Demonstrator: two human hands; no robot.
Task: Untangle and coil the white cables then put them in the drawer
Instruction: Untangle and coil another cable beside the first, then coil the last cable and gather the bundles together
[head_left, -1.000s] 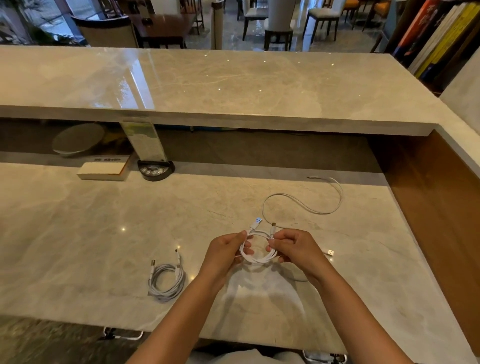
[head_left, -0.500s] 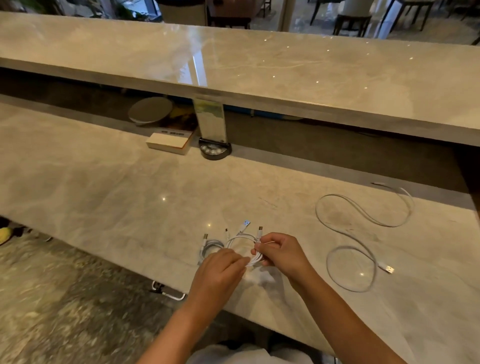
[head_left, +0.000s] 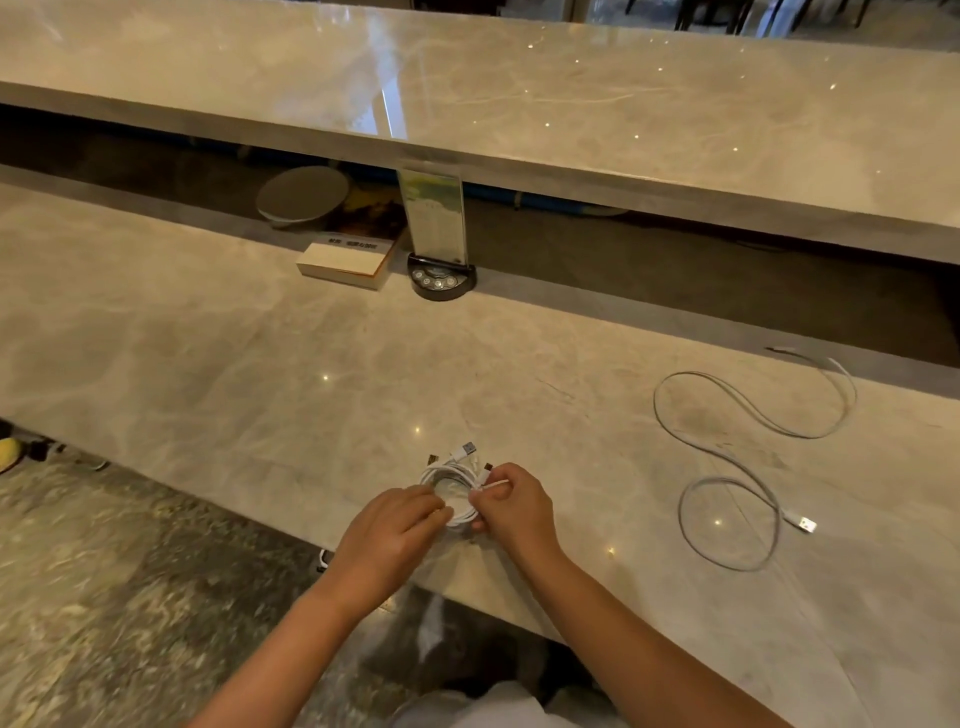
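Note:
Both hands meet over a small bundle of coiled white cables (head_left: 451, 480) near the front edge of the marble counter (head_left: 260, 364). My left hand (head_left: 395, 527) pinches the coil's near side. My right hand (head_left: 514, 501) grips its right side, with a thin white strand pinched between its fingers. Several plugs stick out of the top of the bundle. It sits where an earlier coil lay, and I cannot tell the two coils apart. A loose white cable (head_left: 737, 467) lies uncoiled in wide loops to the right, its USB plug (head_left: 805, 525) pointing right. No drawer is in view.
A cream book (head_left: 345, 262), a clear sign holder on a black base (head_left: 439, 244) and a round grey disc (head_left: 304, 195) stand at the back of the counter under the raised marble ledge (head_left: 571, 114). Speckled stone floor lies to the left.
My view swung left and down. Both hands carried the coil they held leftward to where the finished coil lay, so the two bundles are now together.

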